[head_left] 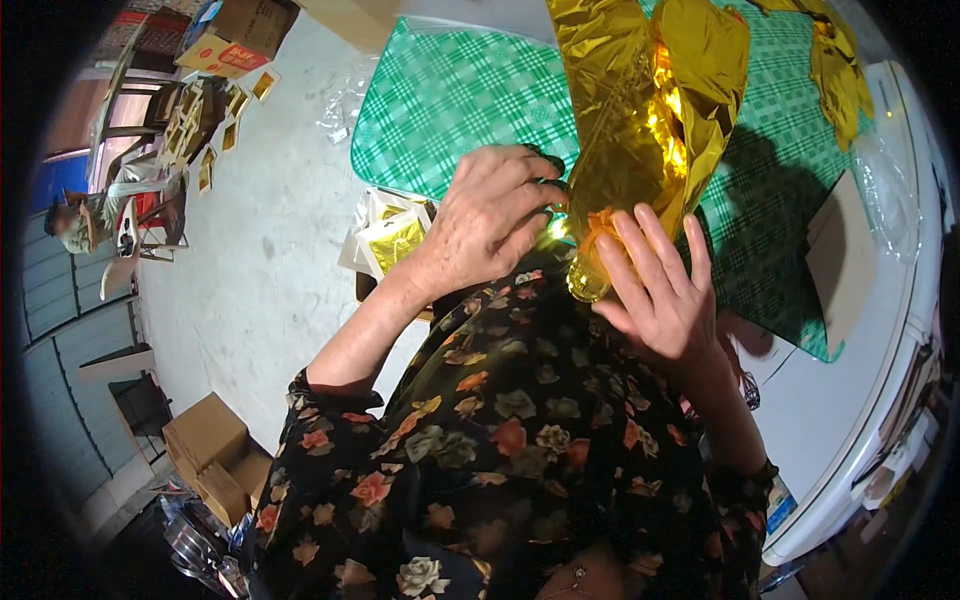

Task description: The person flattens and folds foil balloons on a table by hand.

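A long piece of shiny gold foil (pixel 612 95) hangs over the front edge of the table, creased and doubled along its right side. Its lower end narrows to a rounded tip (pixel 588 280) close to my body. My left hand (pixel 490 215) is at the foil's left edge, fingers curled toward the thumb and closed at the foil; the fingertips are partly in shadow. On the other side my right hand (pixel 665 290) has its fingers stretched and spread, palm toward the foil. Between the hands, by the right fingertips, shows a crumpled orange piece (pixel 600 228).
The table has a green checked cover (pixel 460 100). More gold foil (pixel 835 75) drapes at the far right, near a cardboard sheet (pixel 842 260). Below the left forearm's side, a box holds gold packets (pixel 392 240). Cardboard boxes (pixel 210 440) stand on the floor; a person (pixel 80 225) sits far left.
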